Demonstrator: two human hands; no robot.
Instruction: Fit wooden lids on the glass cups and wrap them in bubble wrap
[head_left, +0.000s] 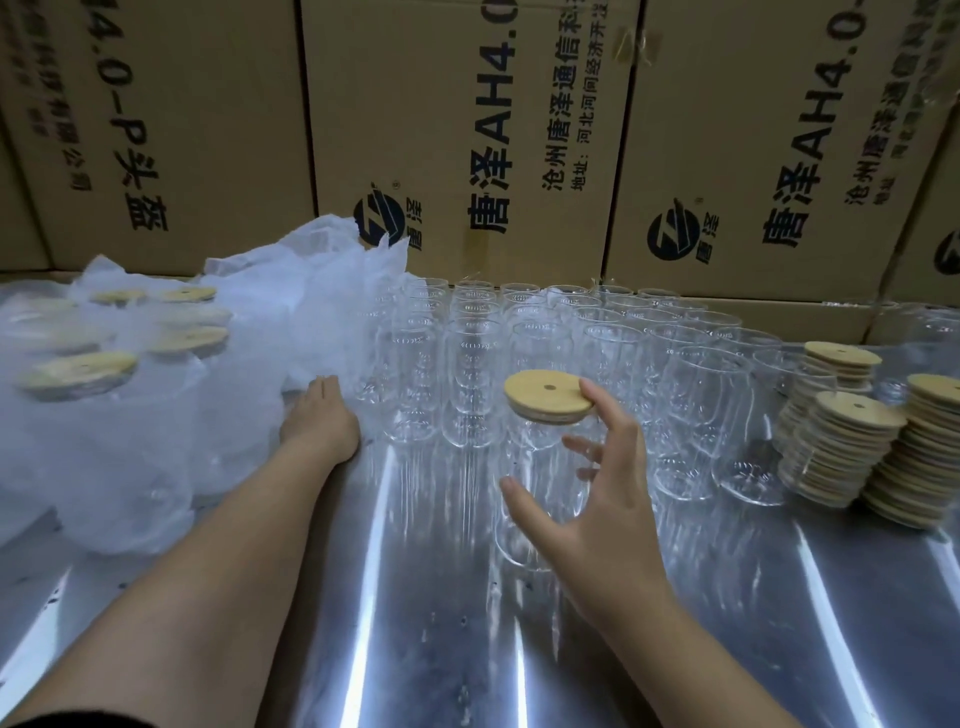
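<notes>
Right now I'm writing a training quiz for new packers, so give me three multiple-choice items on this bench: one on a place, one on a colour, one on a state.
1. Where do the spare lids stand stacked?
A) right of the open cups
B) inside a drawer
C) on the floor

2. What colour is the lid nearest the right hand?
A) black
B) pale wood
C) red

3. What state is the glass cup in that hand?
A) lidded, unwrapped
B) open-topped
C) lidded and wrapped

Answers:
1 A, the stacks rise just right of the rows of open cups.
2 B, it is light tan with one small hole.
3 A, the lid sits on its rim and the glass is bare.
</notes>
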